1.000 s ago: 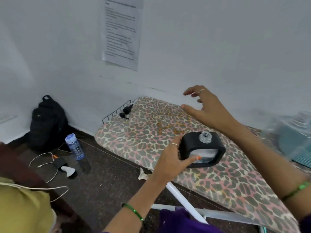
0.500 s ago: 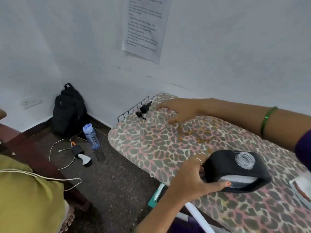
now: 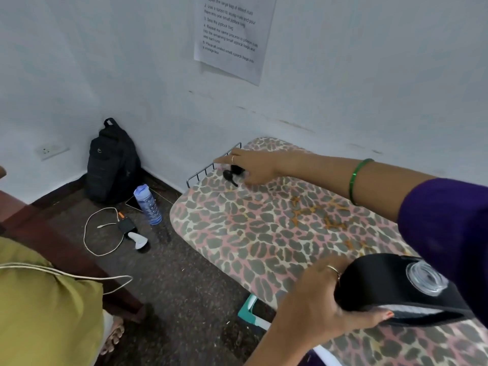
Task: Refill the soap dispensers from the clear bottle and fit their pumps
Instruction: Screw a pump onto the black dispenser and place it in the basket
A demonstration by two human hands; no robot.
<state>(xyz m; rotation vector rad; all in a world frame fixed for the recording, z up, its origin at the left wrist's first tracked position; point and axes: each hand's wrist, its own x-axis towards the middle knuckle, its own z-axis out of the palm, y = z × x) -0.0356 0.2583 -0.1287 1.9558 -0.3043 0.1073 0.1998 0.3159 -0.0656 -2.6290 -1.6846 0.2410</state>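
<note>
At the ironing board's [image 3: 264, 233] far end, a black pump [image 3: 230, 176] is being closed on by the right hand [image 3: 253, 165] (grip unclear) while the open-necked dispenser [image 3: 396, 289], clasped by the left hand [image 3: 317, 307], could tip and spill.

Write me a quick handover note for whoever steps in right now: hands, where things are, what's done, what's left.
Left hand grips the black dispenser at the board's near edge; its clear neck is open, no pump fitted.
Right hand reaches to the far end of the ironing board, over the black pumps by the wire rack; whether it has hold of one, I cannot tell.
Clear bottle is out of view.
Left: bring a pump back and fit it on the neck.
</note>
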